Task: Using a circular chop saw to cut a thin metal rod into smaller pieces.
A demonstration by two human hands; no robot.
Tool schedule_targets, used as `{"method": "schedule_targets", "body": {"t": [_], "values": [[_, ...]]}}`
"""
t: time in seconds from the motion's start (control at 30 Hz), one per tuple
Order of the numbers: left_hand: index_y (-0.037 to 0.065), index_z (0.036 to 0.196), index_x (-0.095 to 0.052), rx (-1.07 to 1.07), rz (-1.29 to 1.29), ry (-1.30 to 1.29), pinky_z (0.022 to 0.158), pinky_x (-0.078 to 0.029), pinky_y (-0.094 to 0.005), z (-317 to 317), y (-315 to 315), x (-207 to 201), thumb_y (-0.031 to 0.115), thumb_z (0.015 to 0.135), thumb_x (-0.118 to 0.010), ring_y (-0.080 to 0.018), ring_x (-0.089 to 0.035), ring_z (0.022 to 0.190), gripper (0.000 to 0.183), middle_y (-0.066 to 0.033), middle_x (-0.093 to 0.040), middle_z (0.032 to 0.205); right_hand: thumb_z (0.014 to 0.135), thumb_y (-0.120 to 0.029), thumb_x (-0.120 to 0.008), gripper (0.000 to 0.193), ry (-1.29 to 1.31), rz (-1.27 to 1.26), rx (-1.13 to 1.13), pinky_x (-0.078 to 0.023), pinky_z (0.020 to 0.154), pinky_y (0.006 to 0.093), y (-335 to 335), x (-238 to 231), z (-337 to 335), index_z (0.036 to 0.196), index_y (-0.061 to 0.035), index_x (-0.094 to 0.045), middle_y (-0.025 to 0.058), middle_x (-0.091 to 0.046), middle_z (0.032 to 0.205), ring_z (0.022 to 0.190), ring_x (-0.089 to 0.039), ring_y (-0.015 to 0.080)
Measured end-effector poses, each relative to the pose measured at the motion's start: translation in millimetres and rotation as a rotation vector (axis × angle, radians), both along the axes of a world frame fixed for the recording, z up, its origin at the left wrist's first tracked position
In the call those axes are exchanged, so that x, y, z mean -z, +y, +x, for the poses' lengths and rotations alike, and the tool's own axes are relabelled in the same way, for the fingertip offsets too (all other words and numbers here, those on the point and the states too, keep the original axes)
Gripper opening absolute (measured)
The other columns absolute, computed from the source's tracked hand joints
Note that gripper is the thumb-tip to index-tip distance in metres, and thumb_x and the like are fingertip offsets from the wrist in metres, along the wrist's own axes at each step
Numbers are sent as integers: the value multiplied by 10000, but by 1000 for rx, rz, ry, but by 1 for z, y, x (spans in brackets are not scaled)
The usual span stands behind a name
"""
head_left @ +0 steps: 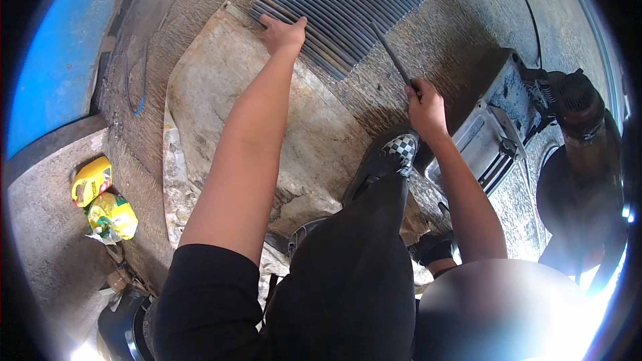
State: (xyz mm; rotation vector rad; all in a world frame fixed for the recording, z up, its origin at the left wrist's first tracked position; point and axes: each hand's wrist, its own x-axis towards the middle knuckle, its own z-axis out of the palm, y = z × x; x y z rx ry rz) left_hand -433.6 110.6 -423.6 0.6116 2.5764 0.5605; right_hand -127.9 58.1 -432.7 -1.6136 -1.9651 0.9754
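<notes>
A row of many thin dark metal rods (341, 7) lies side by side on the rough floor, forming a slatted panel. My left hand (284, 35) rests on the panel's near left edge, thumb and fingers spread across the closest rods. Some of those near rods look browner than the others. In my right hand (426, 103) is a slim dark bar (391, 50), the fingers wrapped around its near end. Its far tip reaches the right part of the panel; whether it touches the rods I cannot tell.
A stained pale sheet (227, 80) covers the floor under my arms. Right stands a metal machine (481, 130) with a dark motor housing (575, 103). A yellow bottle (92, 180) and yellow-green bag (114, 217) lie left, below a blue panel (60, 53). My checkered shoe (401, 150) is between.
</notes>
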Motion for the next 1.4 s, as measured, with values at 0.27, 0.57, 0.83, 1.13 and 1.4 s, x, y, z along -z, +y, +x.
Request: {"method": "schedule_targets", "body": {"t": [0.27,0.57,0.83,1.13,1.4], "values": [[9,1358,-192,-10,9,-62,881,-535,-455,-1,1,0,311,784,-752,-427,-563,1066,857,-340,-391,1242,866,-150,-600,250,13,-129,-24,-476,845,454,-27,3,-1,1043,26,-624,249,-625,1006,965,-595,429],[4,1341,-195,-51,8,-50,897,-531,-460,-4,3,4,299,766,-773,-433,-560,1070,866,-340,-388,1249,877,-93,-585,352,-89,-171,-172,-466,827,424,-36,-9,-15,1228,-100,-607,211,-603,983,927,-601,382],[-52,1318,-190,-32,-30,-45,919,-519,-453,-9,1,12,353,754,-778,-413,-541,1110,910,-336,-420,1240,856,-109,-584,347,-51,-147,-286,-477,825,460,-31,-21,-6,1201,-122,-628,219,-603,971,927,-601,399],[-91,1307,-227,-64,-7,-71,977,-478,-411,-11,6,16,372,724,-799,-384,-528,1168,938,-314,-449,1291,866,-102,-586,325,115,-244,-27,-461,889,434,-68,-15,0,1178,-16,-613,258,-632,1045,1019,-591,417],[-88,1340,-194,-95,47,-63,1009,-458,-425,-17,5,23,318,674,-847,-391,-499,1193,1017,-313,-401,1328,883,-126,-568,325,74,-354,46,-453,918,422,-73,-25,-6,1185,-9,-605,264,-626,1080,1066,-582,410]]}}
